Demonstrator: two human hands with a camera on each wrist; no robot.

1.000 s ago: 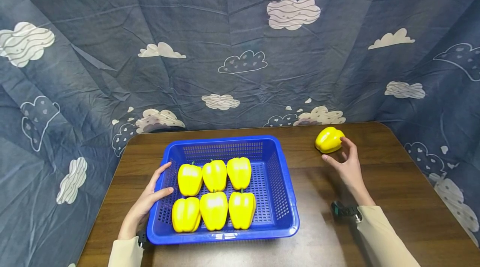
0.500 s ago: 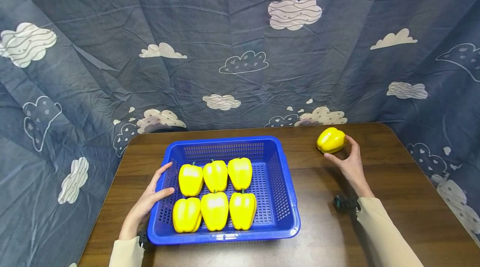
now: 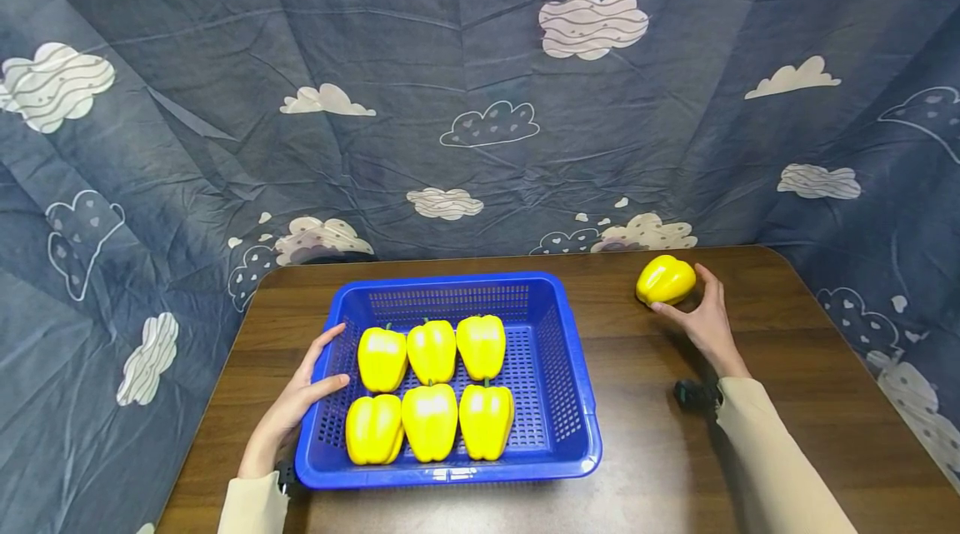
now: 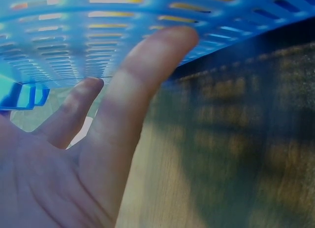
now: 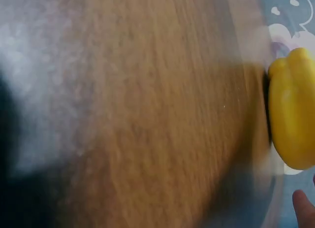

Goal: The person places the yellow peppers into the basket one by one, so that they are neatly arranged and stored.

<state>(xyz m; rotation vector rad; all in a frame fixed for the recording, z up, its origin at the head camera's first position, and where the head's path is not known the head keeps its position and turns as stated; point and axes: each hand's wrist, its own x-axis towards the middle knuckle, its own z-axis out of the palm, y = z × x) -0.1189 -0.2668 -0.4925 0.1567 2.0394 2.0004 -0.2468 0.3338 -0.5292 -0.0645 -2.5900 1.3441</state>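
From the head view, my left hand (image 3: 300, 401) rests relaxed against the blue basket (image 3: 555, 367); my right hand (image 3: 701, 317), fingers spread, cups the loose pepper (image 3: 664, 280) at the desk's (image 3: 660, 434) far right. Left wrist view: blurred basket wall. Right wrist view: pepper cut off, only one fingertip shows. I can read no writing.

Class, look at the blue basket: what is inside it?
The blue basket holds six yellow peppers in two rows of three, with its right part bare. The basket floor beneath the peppers is covered, so anything under them cannot be seen.
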